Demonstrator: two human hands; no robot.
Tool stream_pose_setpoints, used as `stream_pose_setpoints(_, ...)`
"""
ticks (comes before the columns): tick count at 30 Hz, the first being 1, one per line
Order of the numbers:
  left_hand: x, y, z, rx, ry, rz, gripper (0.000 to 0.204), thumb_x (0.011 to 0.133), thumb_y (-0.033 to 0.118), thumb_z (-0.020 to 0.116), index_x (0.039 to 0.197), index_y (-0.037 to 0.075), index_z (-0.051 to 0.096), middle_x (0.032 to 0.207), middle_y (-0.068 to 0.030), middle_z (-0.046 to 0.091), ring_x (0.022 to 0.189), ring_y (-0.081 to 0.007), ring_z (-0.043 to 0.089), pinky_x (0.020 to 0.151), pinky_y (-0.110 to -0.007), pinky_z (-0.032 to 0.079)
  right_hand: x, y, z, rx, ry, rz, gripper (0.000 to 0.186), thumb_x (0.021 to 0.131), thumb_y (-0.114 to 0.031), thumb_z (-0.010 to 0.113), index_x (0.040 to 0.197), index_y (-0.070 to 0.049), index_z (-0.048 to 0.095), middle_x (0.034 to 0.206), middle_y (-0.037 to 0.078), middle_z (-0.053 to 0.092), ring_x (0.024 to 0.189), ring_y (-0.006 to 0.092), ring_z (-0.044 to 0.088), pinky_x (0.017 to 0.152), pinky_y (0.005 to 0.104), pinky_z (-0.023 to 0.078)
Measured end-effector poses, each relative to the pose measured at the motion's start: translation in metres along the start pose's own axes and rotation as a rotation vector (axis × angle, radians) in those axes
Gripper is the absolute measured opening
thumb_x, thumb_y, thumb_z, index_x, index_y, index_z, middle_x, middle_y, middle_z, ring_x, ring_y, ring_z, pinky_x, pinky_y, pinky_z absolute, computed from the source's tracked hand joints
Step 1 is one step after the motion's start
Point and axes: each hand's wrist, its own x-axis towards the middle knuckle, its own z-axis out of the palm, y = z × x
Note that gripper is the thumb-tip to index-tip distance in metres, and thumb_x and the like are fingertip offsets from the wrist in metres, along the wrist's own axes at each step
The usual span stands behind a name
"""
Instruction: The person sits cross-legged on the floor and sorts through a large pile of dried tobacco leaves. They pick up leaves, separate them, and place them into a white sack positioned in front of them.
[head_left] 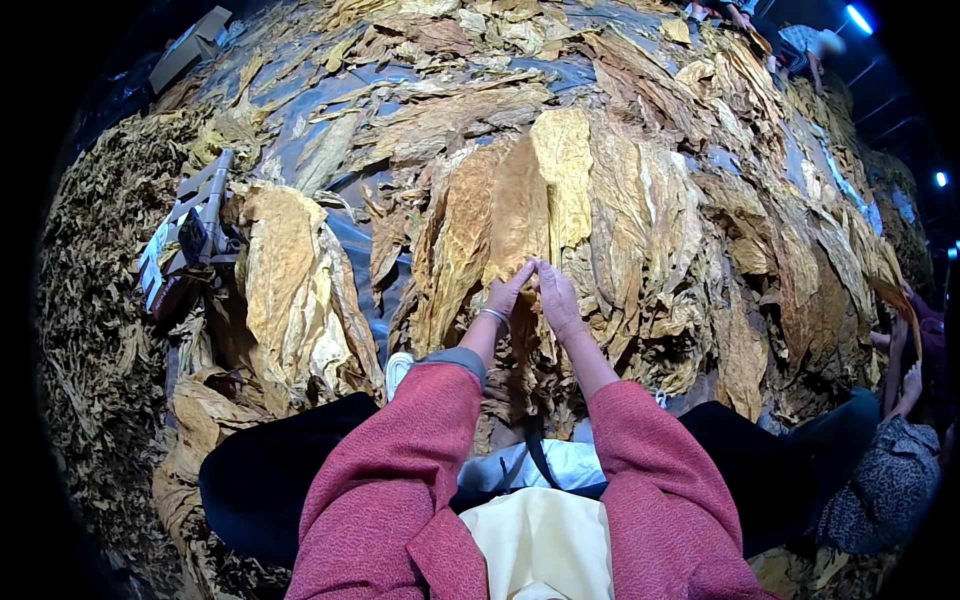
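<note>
My left hand (507, 289) and my right hand (558, 297) meet fingertip to fingertip in the middle, in front of me. Both are closed in a pinch at the near end of a broad brown dried tobacco leaf (520, 205), which stretches away from me. Beside it on the right lies a paler yellow leaf (564, 165). More brown leaves (462, 225) lie flat to its left, and a wide row of tan leaves (640, 215) spreads out to the right. The exact grip at the fingertips is partly hidden.
A separate pile of leaves (285, 280) lies at my left, next to a grey slatted crate (208, 205). Darker leaves (100, 260) are heaped along the left rim. A cardboard box (190, 48) stands far left. Other people's arms (900, 370) work at the right edge.
</note>
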Motion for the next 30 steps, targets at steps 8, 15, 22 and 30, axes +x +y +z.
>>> stream_pose_setpoints(8, 0.021, -0.026, -0.039, -0.089, 0.167, -0.107, 0.048, 0.066, 0.011, 0.068, 0.109, 0.001, 0.048, 0.103, -0.0078, 0.055, 0.093, -0.0189, 0.051, 0.085, -0.032, 0.037, 0.010, 0.048, -0.032, -0.057, 0.271, 0.128, 0.030, 0.086, -0.026, 0.049, 0.100, -0.001, 0.056, 0.087, 0.003, 0.058, 0.076, 0.0090, 0.051, 0.067, 0.0222, 0.042)
stream_pose_setpoints(15, 0.001, 0.014, -0.018, -0.231, -0.092, -0.221, 0.035, 0.072, 0.006, 0.063, 0.104, 0.002, 0.052, 0.097, -0.0059, 0.058, 0.087, -0.0177, 0.055, 0.080, -0.030, 0.043, 0.012, 0.029, -0.036, 0.472, 0.204, 0.237, 0.027, 0.083, -0.022, 0.053, 0.101, -0.002, 0.054, 0.095, 0.004, 0.058, 0.083, 0.0120, 0.053, 0.074, 0.0251, 0.042)
stream_pose_setpoints(22, 0.008, -0.004, -0.029, -0.210, -0.044, -0.233, 0.044, 0.067, 0.009, 0.068, 0.105, 0.000, 0.047, 0.092, -0.0080, 0.058, 0.083, -0.0178, 0.055, 0.075, -0.032, 0.044, 0.009, 0.044, -0.043, 0.420, 0.353, 0.234, 0.027, 0.078, -0.007, 0.056, 0.104, -0.002, 0.051, 0.095, 0.004, 0.057, 0.083, 0.0130, 0.053, 0.075, 0.0267, 0.041)
stream_pose_setpoints(30, 0.021, -0.023, -0.044, -0.193, 0.041, -0.050, 0.034, 0.071, 0.000, 0.059, 0.104, -0.004, 0.051, 0.094, -0.0074, 0.058, 0.083, -0.0145, 0.055, 0.077, -0.025, 0.043, 0.006, 0.043, -0.048, 0.686, 0.487, 0.283, 0.029, 0.078, -0.003, 0.052, 0.108, -0.004, 0.050, 0.098, 0.004, 0.057, 0.086, 0.0161, 0.054, 0.078, 0.0295, 0.043)
